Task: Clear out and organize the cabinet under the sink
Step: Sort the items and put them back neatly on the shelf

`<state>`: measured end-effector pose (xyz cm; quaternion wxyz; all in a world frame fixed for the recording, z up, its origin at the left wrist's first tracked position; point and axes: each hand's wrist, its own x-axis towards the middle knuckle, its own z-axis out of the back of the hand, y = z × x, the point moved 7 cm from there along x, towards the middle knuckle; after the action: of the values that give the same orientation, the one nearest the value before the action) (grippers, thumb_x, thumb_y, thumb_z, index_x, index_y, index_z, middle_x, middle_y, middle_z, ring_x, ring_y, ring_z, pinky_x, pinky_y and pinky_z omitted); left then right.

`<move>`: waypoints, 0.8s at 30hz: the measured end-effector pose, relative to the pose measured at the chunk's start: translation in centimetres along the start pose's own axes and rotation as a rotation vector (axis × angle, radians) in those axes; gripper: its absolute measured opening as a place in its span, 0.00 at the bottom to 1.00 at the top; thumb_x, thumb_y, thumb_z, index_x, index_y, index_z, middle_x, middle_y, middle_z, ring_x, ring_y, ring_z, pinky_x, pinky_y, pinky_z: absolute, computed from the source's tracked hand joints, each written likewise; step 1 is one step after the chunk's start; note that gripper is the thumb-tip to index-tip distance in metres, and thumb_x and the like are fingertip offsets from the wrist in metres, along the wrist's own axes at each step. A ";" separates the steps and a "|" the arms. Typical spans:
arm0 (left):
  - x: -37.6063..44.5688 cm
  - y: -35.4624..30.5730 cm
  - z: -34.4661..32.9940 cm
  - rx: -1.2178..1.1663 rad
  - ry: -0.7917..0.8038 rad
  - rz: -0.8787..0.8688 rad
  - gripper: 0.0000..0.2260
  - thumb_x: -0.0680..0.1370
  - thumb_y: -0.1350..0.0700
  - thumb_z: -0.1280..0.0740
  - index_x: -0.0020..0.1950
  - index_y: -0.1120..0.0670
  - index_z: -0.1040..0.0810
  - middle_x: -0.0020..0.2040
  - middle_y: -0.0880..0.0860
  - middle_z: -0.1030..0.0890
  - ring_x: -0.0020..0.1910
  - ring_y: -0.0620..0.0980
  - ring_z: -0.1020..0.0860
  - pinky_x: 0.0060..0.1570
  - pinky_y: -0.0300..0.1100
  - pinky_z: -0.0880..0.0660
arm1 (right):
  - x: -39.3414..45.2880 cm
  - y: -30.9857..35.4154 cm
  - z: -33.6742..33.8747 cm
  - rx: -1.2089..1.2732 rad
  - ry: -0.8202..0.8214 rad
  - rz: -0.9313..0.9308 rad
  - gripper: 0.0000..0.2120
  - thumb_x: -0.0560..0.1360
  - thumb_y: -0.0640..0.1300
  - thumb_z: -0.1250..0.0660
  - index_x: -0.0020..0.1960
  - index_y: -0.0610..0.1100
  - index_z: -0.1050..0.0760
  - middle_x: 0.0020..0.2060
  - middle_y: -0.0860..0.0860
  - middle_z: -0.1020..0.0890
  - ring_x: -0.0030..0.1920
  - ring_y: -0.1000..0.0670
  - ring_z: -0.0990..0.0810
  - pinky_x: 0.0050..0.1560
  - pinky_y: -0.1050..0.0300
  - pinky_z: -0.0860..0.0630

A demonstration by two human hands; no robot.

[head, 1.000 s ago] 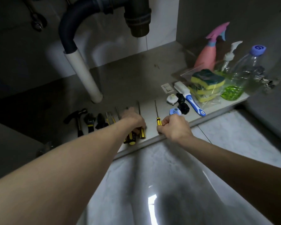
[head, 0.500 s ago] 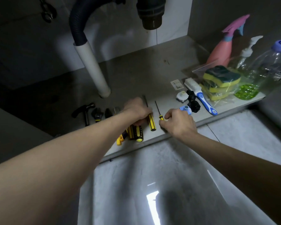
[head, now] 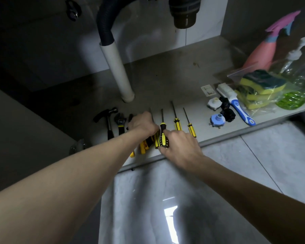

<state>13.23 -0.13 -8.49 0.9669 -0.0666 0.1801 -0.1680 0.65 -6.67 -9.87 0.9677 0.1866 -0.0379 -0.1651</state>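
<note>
On the cabinet floor, near its front edge, lies a row of yellow-and-black hand tools. My left hand is curled over a bunch of yellow-handled screwdrivers, and one thin shaft sticks out past its knuckles. My right hand pinches the handle of a thick black-and-yellow screwdriver just right of that bunch. Two slimmer yellow screwdrivers lie apart and parallel, to the right of my hands. A hammer, an adjustable wrench and pliers lie left of my left hand.
A white drain pipe stands behind the tools, with a dark trap overhead. To the right lie a blue-handled brush, bagged sponges, a pink spray bottle, a green-liquid bottle and small white, blue and black fittings.
My right hand left the small screwdriver and moved left onto the thick black-and-yellow one. Two slim screwdrivers now lie separated on the right. My head has come closer.
</note>
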 end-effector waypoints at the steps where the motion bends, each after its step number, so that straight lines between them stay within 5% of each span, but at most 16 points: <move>1: 0.0 0.1 0.1 0.000 0.005 0.004 0.17 0.72 0.43 0.27 0.53 0.55 0.18 0.50 0.55 0.16 0.51 0.57 0.18 0.43 0.44 0.24 | 0.1 -0.1 -0.1 0.016 0.003 -0.004 0.20 0.75 0.56 0.33 0.62 0.48 0.26 0.49 0.47 0.19 0.51 0.39 0.19 0.40 0.52 0.33; 7: 0.0 0.4 -0.1 -0.049 0.050 0.015 0.13 0.75 0.48 0.29 0.50 0.57 0.17 0.45 0.55 0.15 0.47 0.55 0.16 0.47 0.46 0.19 | 0.2 -0.4 0.1 0.118 0.040 -0.049 0.26 0.75 0.52 0.34 0.72 0.52 0.30 0.54 0.47 0.21 0.54 0.39 0.21 0.47 0.50 0.25; 12: 0.1 0.5 0.6 -0.107 0.017 0.027 0.11 0.75 0.49 0.32 0.43 0.55 0.18 0.35 0.53 0.17 0.38 0.52 0.17 0.42 0.43 0.20 | -0.2 -0.9 1.3 0.178 -0.010 -0.084 0.14 0.74 0.57 0.34 0.55 0.51 0.24 0.48 0.50 0.20 0.52 0.41 0.20 0.45 0.51 0.26; 15: 0.3 -0.3 1.3 -0.172 -0.014 -0.013 0.11 0.76 0.47 0.33 0.46 0.54 0.19 0.42 0.55 0.17 0.46 0.56 0.17 0.50 0.47 0.20 | -0.7 -3.2 3.4 0.235 -0.152 -0.149 0.16 0.77 0.55 0.37 0.60 0.50 0.21 0.52 0.52 0.17 0.51 0.45 0.19 0.48 0.51 0.24; 19: 0.0 -3.5 2.1 -0.195 -0.110 -0.189 0.04 0.77 0.52 0.31 0.51 0.48 0.19 0.52 0.50 0.18 0.54 0.54 0.20 0.56 0.49 0.22 | -0.8 -6.8 4.1 0.197 -0.161 -0.229 0.12 0.78 0.48 0.35 0.61 0.48 0.23 0.52 0.51 0.20 0.50 0.46 0.20 0.48 0.51 0.23; 24: -1.0 -8.6 0.1 0.140 0.036 -0.688 0.19 0.75 0.68 0.33 0.60 0.49 0.18 0.63 0.51 0.23 0.63 0.53 0.25 0.58 0.43 0.27 | -0.6 -8.2 3.3 0.206 -0.132 -0.307 0.15 0.77 0.48 0.32 0.62 0.47 0.23 0.53 0.50 0.22 0.50 0.44 0.20 0.48 0.51 0.24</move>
<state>9.82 -7.81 -6.41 0.8525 -0.0539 0.1523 -0.4971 -2.89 -14.82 -9.92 0.9024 0.2769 -0.0889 -0.3181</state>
